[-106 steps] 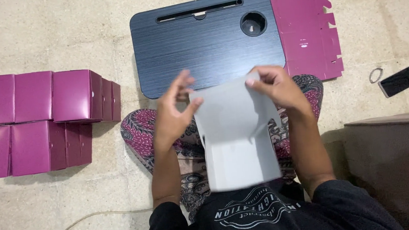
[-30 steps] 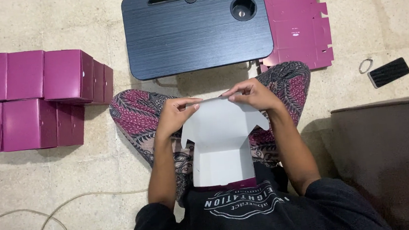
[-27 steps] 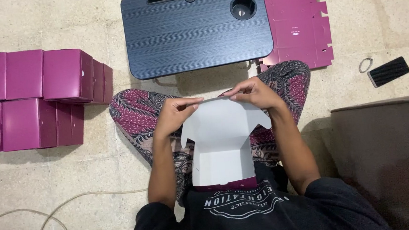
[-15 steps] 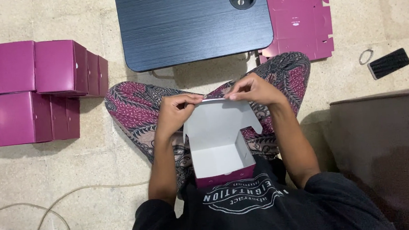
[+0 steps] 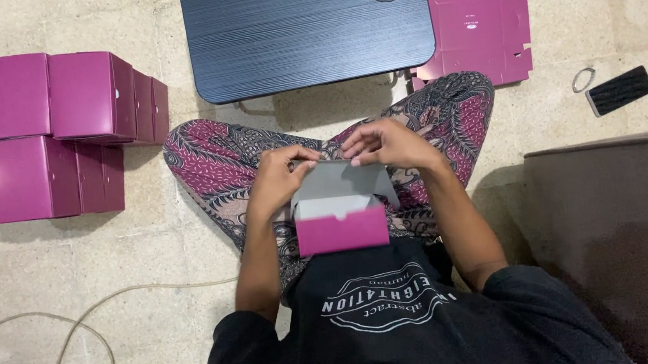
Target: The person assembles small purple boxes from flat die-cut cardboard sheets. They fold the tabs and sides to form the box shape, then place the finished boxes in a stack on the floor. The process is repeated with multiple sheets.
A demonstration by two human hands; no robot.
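I sit cross-legged on the floor with a half-folded cardboard box (image 5: 341, 221) in my lap, magenta outside and grey-white inside. Its near wall stands up and the far flap leans over the opening. My left hand (image 5: 280, 178) grips the box's left far corner. My right hand (image 5: 388, 142) pinches the top edge of the far flap. Both hands are on the box.
A dark lap desk (image 5: 303, 28) with a cup hole stands in front of my knees. Flat magenta box blanks (image 5: 482, 24) lie at its right. Several folded magenta boxes (image 5: 46, 128) are stacked at the left. A phone (image 5: 619, 90), a ring (image 5: 583, 79), a cable (image 5: 94, 319) and a dark surface (image 5: 618, 242) are nearby.
The box's near wall has been folded up, showing its magenta outside. The far flap has come down over the opening, and both hands have moved closer together along its top edge.
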